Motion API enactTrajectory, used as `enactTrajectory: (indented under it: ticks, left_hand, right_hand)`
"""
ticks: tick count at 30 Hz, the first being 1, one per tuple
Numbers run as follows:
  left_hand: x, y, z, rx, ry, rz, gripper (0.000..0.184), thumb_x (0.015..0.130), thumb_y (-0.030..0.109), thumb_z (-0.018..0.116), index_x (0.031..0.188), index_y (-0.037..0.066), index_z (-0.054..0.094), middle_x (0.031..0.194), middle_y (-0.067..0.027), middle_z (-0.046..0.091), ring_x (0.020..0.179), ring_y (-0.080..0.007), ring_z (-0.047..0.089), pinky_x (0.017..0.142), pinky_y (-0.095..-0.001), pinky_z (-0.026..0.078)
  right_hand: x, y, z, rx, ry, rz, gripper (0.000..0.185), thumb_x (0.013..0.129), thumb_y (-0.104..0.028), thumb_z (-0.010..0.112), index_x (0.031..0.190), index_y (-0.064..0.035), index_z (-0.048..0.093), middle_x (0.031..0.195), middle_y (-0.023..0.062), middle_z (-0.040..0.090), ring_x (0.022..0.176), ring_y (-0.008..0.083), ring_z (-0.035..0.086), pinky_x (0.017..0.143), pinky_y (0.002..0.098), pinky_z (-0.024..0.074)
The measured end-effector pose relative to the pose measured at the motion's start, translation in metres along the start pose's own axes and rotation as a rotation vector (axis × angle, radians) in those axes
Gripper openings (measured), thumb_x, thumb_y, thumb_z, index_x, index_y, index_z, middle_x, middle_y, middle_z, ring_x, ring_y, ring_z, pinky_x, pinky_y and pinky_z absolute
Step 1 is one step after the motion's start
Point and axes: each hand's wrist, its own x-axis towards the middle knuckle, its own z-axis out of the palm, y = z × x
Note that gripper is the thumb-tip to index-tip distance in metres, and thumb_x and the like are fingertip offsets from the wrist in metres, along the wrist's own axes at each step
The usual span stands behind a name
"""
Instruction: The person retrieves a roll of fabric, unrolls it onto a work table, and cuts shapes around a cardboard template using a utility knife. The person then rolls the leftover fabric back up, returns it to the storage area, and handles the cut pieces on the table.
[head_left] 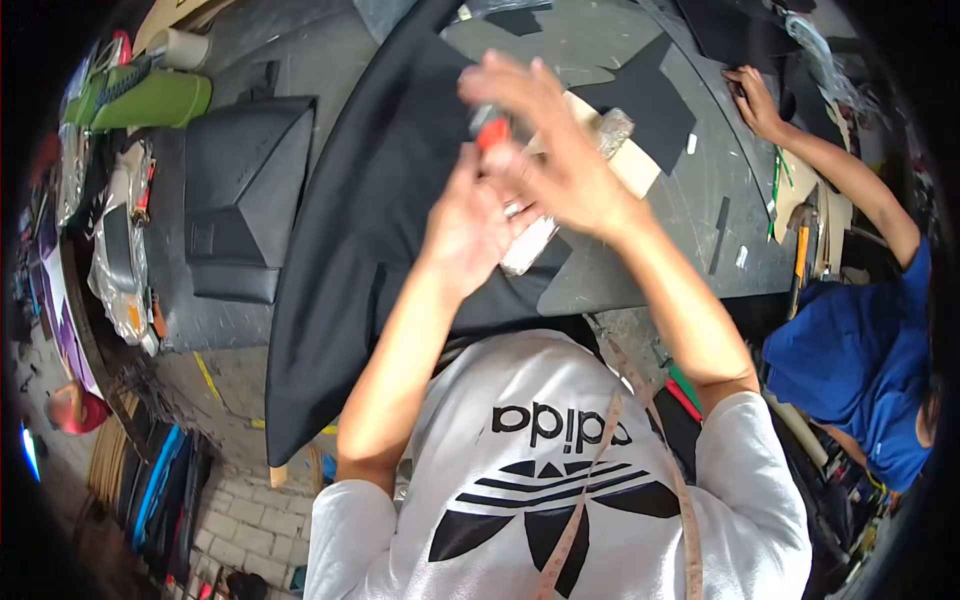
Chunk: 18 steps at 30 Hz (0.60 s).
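Observation:
My left hand (468, 232), palm partly turned up, has its fingers bent around something I cannot make out. Crossing just above it is my right hand (565, 170), its fingers smeared by motion. Between the hands shows a small blurred object with a red-orange part and grey end (492, 132); which hand has it is unclear. Below them a whitish wrapped piece (528, 247) sticks out, and I cannot tell whether it is held. Black fabric (350, 220) is draped under my hands. Beyond my right hand lie a beige piece (634, 168) and a clear plastic-wrapped item (614, 130).
A black leather-like bag (245, 195) lies left on the dark worktable (640, 270), near a green roll-shaped item (160, 98). Black cut pieces (655, 100) and white chalk-like bits (691, 144) lie right. A co-worker's hand (755, 103) rests beside an orange-handled tool (801, 262).

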Motion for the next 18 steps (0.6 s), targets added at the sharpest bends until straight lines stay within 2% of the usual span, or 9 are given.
enactTrajectory:
  ticks: [1,6,9,10,11,13,14,15,18]
  left_hand:
    - [-0.002,0.009,-0.005,0.086,0.008,-0.004,0.048,0.107,0.037,0.051,0.129,-0.004,0.060,0.131,-0.0185,0.064,0.121,-0.0289,0.061,0.106,-0.0440,0.049]
    - [-0.011,0.052,-0.030,0.555,0.065,-0.020,0.037,0.106,0.035,0.056,0.121,0.001,0.061,0.115,-0.0148,0.070,0.107,-0.0293,0.068,0.092,-0.0435,0.054]
    - [-0.013,0.068,-0.037,0.831,0.095,-0.029,0.030,0.105,0.033,0.059,0.116,0.005,0.062,0.106,-0.0126,0.073,0.099,-0.0295,0.072,0.083,-0.0432,0.057]
    - [-0.014,0.070,-0.037,0.919,0.104,-0.033,0.028,0.105,0.032,0.060,0.115,0.006,0.062,0.103,-0.0118,0.074,0.096,-0.0296,0.073,0.080,-0.0431,0.058]
    - [-0.013,0.069,-0.034,0.926,0.100,-0.042,0.028,0.105,0.032,0.060,0.115,0.006,0.062,0.103,-0.0118,0.074,0.096,-0.0296,0.073,0.080,-0.0431,0.058]
    - [0.001,0.073,-0.023,1.579,-0.005,0.227,0.030,0.104,0.035,0.059,0.111,0.005,0.062,0.096,-0.0148,0.073,0.092,-0.0356,0.072,0.077,-0.0468,0.056]
    - [0.008,0.073,-0.019,1.897,-0.066,0.377,0.032,0.104,0.036,0.059,0.109,0.005,0.061,0.092,-0.0163,0.073,0.090,-0.0385,0.071,0.075,-0.0487,0.055]
    - [0.017,0.072,-0.020,1.901,-0.070,0.376,0.032,0.104,0.036,0.059,0.109,0.005,0.061,0.092,-0.0163,0.073,0.090,-0.0385,0.071,0.075,-0.0487,0.055]
    - [0.044,0.067,-0.026,2.160,-0.261,0.503,0.034,0.104,0.037,0.057,0.102,0.002,0.055,0.085,-0.0231,0.066,0.087,-0.0446,0.065,0.073,-0.0527,0.051]
  right_hand:
    - [-0.014,-0.012,0.003,-0.028,-0.150,-0.001,0.058,0.098,-0.039,0.066,0.145,-0.0089,0.053,0.152,0.0104,0.052,0.154,0.0323,0.030,0.125,0.0596,0.0137]
    - [-0.058,-0.051,0.017,-0.147,-0.128,-0.006,0.057,0.097,-0.046,0.065,0.140,-0.0102,0.060,0.148,0.0085,0.055,0.150,0.0353,0.036,0.124,0.0623,0.0158]
    - [-0.081,-0.040,0.000,-0.288,-0.092,0.293,0.054,0.095,-0.050,0.064,0.134,-0.0116,0.066,0.142,0.0067,0.059,0.148,0.0340,0.039,0.124,0.0628,0.0176]
    - [-0.085,-0.033,0.000,-0.286,-0.084,0.304,0.054,0.095,-0.050,0.064,0.134,-0.0116,0.066,0.142,0.0067,0.059,0.148,0.0340,0.039,0.124,0.0628,0.0176]
    - [-0.091,-0.020,0.002,-0.412,-0.147,0.319,0.052,0.095,-0.048,0.065,0.131,-0.0115,0.068,0.139,0.0056,0.060,0.146,0.0333,0.041,0.123,0.0633,0.0200]
    - [-0.096,0.002,0.005,-0.669,-0.274,0.339,0.047,0.095,-0.046,0.066,0.127,-0.0113,0.071,0.134,0.0035,0.062,0.142,0.0318,0.044,0.121,0.0643,0.0248]
    - [-0.096,0.004,0.006,-0.669,-0.270,0.345,0.047,0.095,-0.046,0.066,0.127,-0.0113,0.071,0.134,0.0035,0.062,0.142,0.0318,0.044,0.121,0.0643,0.0248]
    - [-0.095,0.006,0.009,-0.677,-0.260,0.342,0.047,0.095,-0.046,0.065,0.126,-0.0111,0.071,0.131,0.0032,0.063,0.140,0.0310,0.046,0.121,0.0635,0.0257]
    - [-0.092,0.009,0.017,-0.686,-0.240,0.341,0.046,0.096,-0.046,0.064,0.125,-0.0107,0.072,0.126,0.0027,0.064,0.134,0.0295,0.050,0.120,0.0620,0.0274]
